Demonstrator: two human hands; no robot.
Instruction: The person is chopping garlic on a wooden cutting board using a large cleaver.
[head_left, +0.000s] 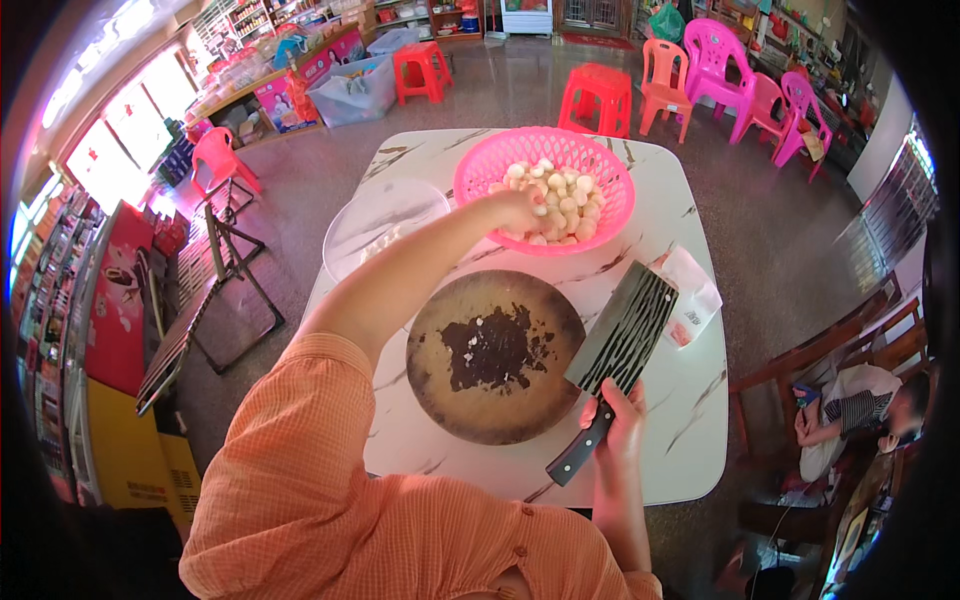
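Note:
My left hand (525, 210) reaches into a pink plastic basket (471, 166) among many small pale round pieces of food (568, 204); its fingertips are partly hidden there, so its grip is unclear. My right hand (619, 420) grips the black handle of a cleaver (626, 322), whose broad blade points away from me at the right edge of a round wooden chopping board (495, 416). Dark wet patches and a few white bits mark the board. Behind my left forearm, a clear round tray (352, 217) holds small white pieces (384, 241).
A white marble-patterned table (675, 457) carries everything. Right of the cleaver lies a clear plastic package (694, 289). Red stools (596, 97) stand beyond the table, a folding metal-framed chair (217, 255) at left. A person (855, 416) sits at the right.

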